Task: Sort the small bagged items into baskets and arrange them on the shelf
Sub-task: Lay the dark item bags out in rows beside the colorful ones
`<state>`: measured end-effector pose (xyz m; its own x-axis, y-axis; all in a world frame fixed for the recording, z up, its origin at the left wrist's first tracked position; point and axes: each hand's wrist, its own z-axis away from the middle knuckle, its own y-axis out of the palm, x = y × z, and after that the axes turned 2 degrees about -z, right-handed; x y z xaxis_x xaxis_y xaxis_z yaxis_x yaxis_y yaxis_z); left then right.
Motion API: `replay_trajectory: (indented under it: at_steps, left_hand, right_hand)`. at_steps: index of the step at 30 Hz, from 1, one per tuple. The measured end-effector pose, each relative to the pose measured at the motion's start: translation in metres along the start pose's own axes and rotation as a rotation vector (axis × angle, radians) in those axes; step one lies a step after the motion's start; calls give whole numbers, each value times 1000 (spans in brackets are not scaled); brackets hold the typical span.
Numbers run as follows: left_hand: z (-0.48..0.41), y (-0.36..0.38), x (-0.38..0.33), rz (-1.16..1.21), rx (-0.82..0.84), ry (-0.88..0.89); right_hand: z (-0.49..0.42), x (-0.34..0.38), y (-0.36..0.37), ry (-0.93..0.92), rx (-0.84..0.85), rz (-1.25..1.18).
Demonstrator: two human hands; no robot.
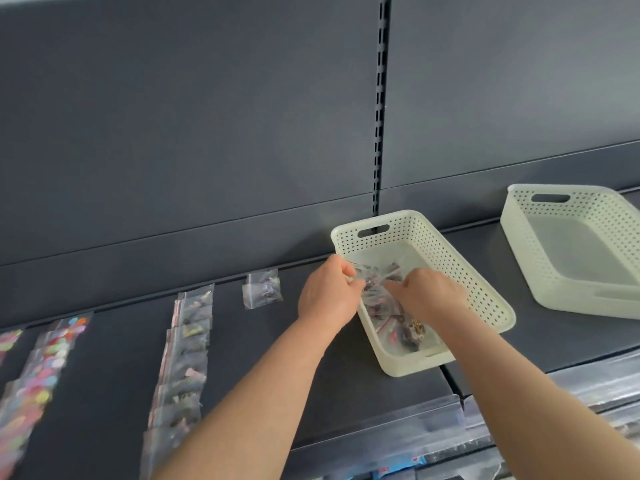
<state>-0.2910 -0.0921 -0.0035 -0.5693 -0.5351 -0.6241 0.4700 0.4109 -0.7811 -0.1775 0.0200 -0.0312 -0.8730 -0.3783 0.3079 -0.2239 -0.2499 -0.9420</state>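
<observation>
On the dark shelf (104,341), a column of clear bags with bright coloured pieces (41,368) lies at the far left, then a column of bags with darker contents (187,358), then a lone small bag (262,288) farther back. The left hand (327,294) and right hand (427,294) are both pinched shut on a crinkled clear bag (375,277) with a red zip strip, held over the cream perforated basket (485,299), where more bags lie. Far right, a second basket (540,271) sits empty.
</observation>
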Motion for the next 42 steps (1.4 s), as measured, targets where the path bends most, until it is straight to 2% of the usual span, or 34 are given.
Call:
replay_trajectory:
  at_steps: [6,11,13,16,19,22,24,28,33,38,42]
  left_hand:
    - [4,0,-3,-28,-22,-19]
    - [5,-1,-1,-50,-67,8]
    - [4,-5,1,13,-113,39]
    - [4,-19,4,151,-134,144]
    - [11,-39,7,213,-25,232]
    - [15,-54,22,286,26,189]
    - [17,-63,37,392,-5,60]
    - [25,-74,73,723,-28,-267]
    - [35,-80,105,1013,-38,-461]
    - [36,-76,121,1065,-14,-534]
    - [30,-69,128,1017,-9,-560]
  right_hand:
    - [-2,-3,0,-42,-44,-117]
    - [5,5,-20,-270,-218,-344]
    - [8,12,-33,-358,-246,-378]
    - [16,26,-52,-473,-176,-380]
    - [27,45,-60,-575,-55,-371]
    - [34,65,-55,-629,16,-355]
    - [37,79,-44,-609,25,-429]
    - [40,100,-4,-423,151,-728]
    - [63,117,37,-265,489,-1000]
    - [66,128,58,-140,415,-1125]
    - [58,132,63,-97,321,-1071]
